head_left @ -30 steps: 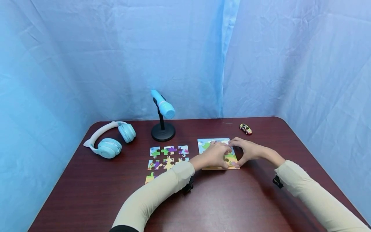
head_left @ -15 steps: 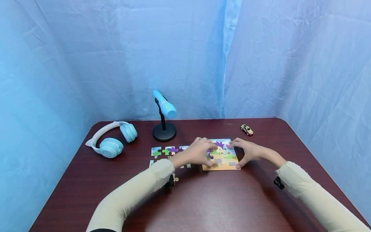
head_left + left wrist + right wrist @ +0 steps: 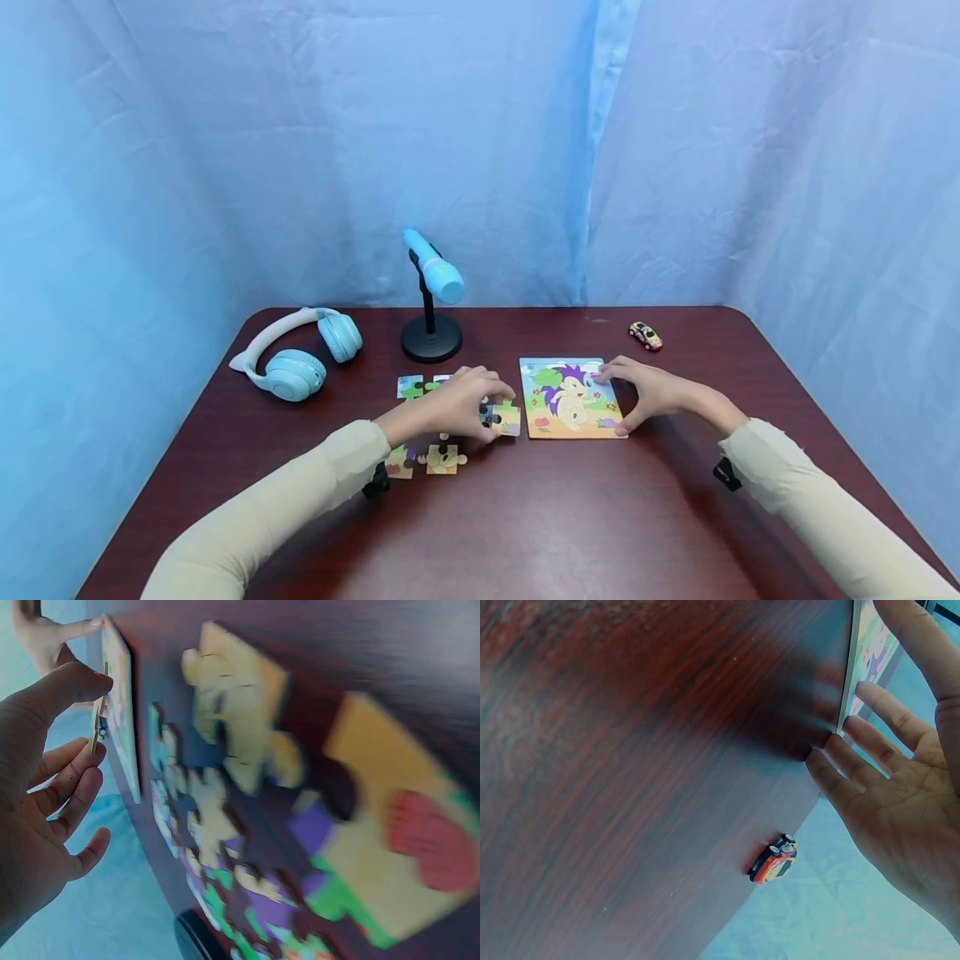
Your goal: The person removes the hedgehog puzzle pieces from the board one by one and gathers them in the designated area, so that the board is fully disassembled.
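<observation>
In the head view my left hand (image 3: 453, 404) pinches a puzzle piece (image 3: 507, 417) between thumb and fingers, over the loose pieces. The same piece (image 3: 97, 716) shows edge-on in the left wrist view. A square puzzle board (image 3: 558, 425) with a purple-haired cartoon animal lies just right of it. My right hand (image 3: 654, 392) rests along the board's right edge, thumb at the near corner and fingers towards the far corner. In the right wrist view its fingers are extended against the board's edge. More loose puzzle pieces (image 3: 442, 460) lie below and behind my left hand, partly hidden.
Blue cat-ear headphones (image 3: 294, 375) lie at the left back. A blue microphone (image 3: 442, 282) on a black round-based stand (image 3: 431, 337) stands behind the pieces. A small toy car (image 3: 645, 335) sits at the right back. Blue curtains (image 3: 480, 150) surround the dark wooden table (image 3: 570, 525).
My left hand has moved left from over the board to the loose pieces and now has a piece in its fingers. The board's picture is uncovered. My right hand stays at the board's edge.
</observation>
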A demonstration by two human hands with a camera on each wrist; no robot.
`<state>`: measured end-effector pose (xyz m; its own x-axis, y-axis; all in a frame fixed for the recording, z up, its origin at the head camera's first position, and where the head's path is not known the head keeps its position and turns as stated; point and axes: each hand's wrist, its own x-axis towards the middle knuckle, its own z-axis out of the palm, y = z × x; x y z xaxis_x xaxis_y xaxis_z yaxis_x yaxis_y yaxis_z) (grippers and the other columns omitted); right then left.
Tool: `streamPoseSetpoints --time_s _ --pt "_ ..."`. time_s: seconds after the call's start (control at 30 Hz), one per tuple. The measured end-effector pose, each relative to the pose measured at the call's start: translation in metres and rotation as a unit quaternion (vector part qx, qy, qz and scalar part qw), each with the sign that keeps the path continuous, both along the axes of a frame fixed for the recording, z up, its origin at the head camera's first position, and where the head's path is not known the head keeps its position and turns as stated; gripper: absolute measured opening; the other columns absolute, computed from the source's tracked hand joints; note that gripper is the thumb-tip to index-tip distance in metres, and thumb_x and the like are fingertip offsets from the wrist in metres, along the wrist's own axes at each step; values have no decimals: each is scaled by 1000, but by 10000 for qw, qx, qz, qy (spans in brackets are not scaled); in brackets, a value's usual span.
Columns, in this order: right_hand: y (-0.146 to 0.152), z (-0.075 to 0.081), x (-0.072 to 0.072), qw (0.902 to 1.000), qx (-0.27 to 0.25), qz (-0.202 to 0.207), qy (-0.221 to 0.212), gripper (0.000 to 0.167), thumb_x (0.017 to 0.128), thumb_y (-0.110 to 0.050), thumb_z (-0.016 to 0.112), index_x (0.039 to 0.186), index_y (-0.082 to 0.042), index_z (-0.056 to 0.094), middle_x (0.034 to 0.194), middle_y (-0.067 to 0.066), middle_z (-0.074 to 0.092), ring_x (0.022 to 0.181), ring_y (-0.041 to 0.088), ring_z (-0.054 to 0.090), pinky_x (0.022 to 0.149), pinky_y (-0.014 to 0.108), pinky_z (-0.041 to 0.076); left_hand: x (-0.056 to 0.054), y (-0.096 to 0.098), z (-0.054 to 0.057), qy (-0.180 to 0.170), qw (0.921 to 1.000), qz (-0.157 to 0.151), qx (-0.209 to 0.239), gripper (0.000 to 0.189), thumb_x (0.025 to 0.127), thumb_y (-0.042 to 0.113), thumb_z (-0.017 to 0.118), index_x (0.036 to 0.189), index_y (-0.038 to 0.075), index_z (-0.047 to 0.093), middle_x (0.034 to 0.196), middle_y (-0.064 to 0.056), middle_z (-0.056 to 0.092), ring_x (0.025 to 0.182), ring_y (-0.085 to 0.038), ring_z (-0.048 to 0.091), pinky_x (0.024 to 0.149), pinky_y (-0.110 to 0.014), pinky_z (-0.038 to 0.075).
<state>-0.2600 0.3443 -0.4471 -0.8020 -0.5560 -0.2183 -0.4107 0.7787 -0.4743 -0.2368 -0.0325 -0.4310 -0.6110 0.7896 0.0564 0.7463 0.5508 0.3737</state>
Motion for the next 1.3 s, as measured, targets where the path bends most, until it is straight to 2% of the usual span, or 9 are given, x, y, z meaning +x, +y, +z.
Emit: streamPoseSetpoints --time_s 0.2,0.5,0.7,0.93,1.3 --pt "1 3 1 10000 7 -31 40 87 72 -43 91 143 -9 55 150 18 42 133 38 43 107 63 41 8 -16 -6 60 9997 -234 36 50 81 29 84 126 11 70 107 -2 68 99 -19 58 87 -38 47" --pt "0 4 0 9999 9 -109 -44 86 71 -43 92 141 -10 56 150 17 43 134 38 42 110 64 38 15 -30 -12 -163 9997 -171 82 50 79 29 87 122 11 70 103 -1 68 97 -20 58 86 -35 48" --pt "-1 4 0 10000 23 -46 -25 85 72 -42 92 142 -10 56 150 18 43 134 38 43 109 63 39 15 -33 -18 -150 9990 -361 229 48 79 31 87 119 11 70 102 -2 69 96 -19 60 92 -37 46" --pt "-2 4 0 10000 6 -53 -68 85 72 -40 92 142 -9 55 150 19 43 134 38 42 109 63 38 18 -33 -20 -238 9984 -453 238 48 78 33 87 119 12 72 101 -1 69 94 -17 60 84 -30 43" --pt "-3 5 1 10000 22 -22 -37 86 72 -41 92 142 -9 55 150 19 43 134 39 42 109 64 38 21 -33 -21 -147 9984 -535 146 47 77 36 88 115 13 73 98 1 67 91 -14 60 86 -31 44"
